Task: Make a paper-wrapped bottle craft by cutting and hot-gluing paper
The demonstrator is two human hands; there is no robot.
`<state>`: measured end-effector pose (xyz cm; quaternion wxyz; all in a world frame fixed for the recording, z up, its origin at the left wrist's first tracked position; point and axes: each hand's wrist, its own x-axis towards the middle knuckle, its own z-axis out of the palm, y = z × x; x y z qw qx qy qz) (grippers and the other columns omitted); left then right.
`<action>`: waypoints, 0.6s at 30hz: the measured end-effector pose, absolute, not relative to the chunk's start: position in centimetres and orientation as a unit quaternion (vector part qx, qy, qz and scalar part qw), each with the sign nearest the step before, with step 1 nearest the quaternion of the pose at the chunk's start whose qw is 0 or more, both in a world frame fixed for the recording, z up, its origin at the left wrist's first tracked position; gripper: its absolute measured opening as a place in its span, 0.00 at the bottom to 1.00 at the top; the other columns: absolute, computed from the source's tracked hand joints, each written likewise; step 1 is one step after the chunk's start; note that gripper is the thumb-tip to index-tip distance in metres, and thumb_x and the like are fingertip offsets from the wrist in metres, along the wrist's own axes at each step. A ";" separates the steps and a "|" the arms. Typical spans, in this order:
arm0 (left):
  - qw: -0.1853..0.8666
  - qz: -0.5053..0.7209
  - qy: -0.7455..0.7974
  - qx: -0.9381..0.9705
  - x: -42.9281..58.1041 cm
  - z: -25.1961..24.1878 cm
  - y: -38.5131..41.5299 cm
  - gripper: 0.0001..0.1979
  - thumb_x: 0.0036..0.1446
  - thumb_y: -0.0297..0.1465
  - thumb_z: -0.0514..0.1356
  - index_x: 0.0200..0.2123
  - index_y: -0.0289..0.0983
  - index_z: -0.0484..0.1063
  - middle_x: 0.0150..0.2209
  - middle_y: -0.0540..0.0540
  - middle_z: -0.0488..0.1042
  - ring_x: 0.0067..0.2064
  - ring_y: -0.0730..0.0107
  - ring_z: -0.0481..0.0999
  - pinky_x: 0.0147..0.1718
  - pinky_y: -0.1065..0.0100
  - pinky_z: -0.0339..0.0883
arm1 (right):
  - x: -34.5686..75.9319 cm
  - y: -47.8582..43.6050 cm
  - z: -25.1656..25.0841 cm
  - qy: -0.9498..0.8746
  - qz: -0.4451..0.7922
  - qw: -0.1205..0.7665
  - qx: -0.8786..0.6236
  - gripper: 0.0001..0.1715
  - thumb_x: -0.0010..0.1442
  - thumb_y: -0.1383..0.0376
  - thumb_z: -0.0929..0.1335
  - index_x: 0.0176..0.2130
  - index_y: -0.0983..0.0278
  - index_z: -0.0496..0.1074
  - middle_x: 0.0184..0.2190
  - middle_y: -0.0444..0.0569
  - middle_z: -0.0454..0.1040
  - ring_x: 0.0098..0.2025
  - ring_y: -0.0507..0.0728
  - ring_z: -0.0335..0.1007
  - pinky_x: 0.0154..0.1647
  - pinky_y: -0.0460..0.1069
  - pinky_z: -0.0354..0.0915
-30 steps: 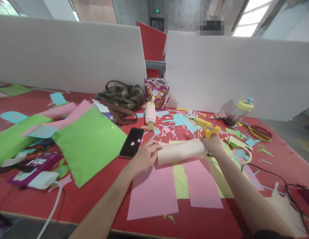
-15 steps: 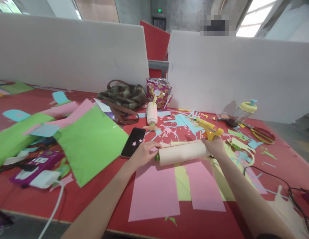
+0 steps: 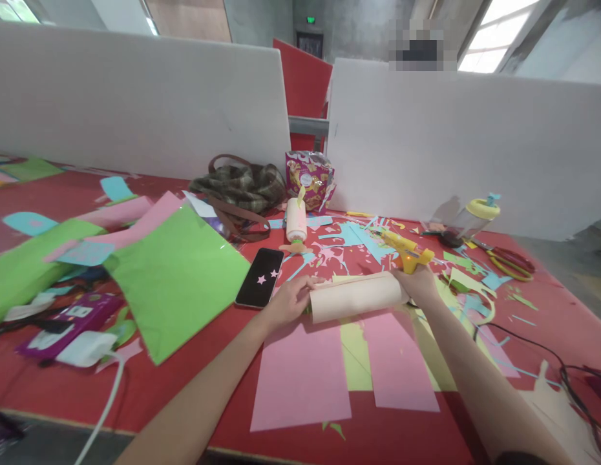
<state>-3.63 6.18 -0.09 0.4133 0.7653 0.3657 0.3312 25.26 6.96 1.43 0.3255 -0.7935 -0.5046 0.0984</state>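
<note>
A beige rolled paper tube [image 3: 355,296] lies sideways just above the red table [image 3: 150,394], held at both ends. My left hand [image 3: 289,300] is closed on its left end, fingers curled over the top. Over at the tube's right end, my right hand [image 3: 417,284] grips it. A yellow glue gun [image 3: 406,252] sits just behind my right hand. Under the tube lie two pink paper sheets [image 3: 303,374] and a pale yellow one [image 3: 355,355].
A black phone [image 3: 260,278] with two pink stars lies left of my left hand. A large green sheet [image 3: 177,278], a plaid bag [image 3: 237,187], a snack bag [image 3: 309,174], a small decorated tube [image 3: 295,223], scissors [image 3: 506,260], a bottle [image 3: 470,218], cables [image 3: 562,368] and paper scraps surround the spot.
My left hand has shifted slightly along the tube's left end and the tube has turned a little. The right hand has stayed at the right end.
</note>
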 end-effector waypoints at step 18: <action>0.464 0.357 0.427 0.689 -3.0 -0.8 5.9 0.12 0.46 0.29 0.56 0.34 0.34 0.75 0.35 0.44 0.76 0.38 0.63 0.74 0.38 0.67 0.68 | 25.1 7.3 1.2 -0.521 0.098 0.319 -0.786 0.15 0.39 0.58 0.65 0.24 0.68 0.70 0.19 0.50 0.71 0.25 0.58 0.68 0.22 0.47 0.60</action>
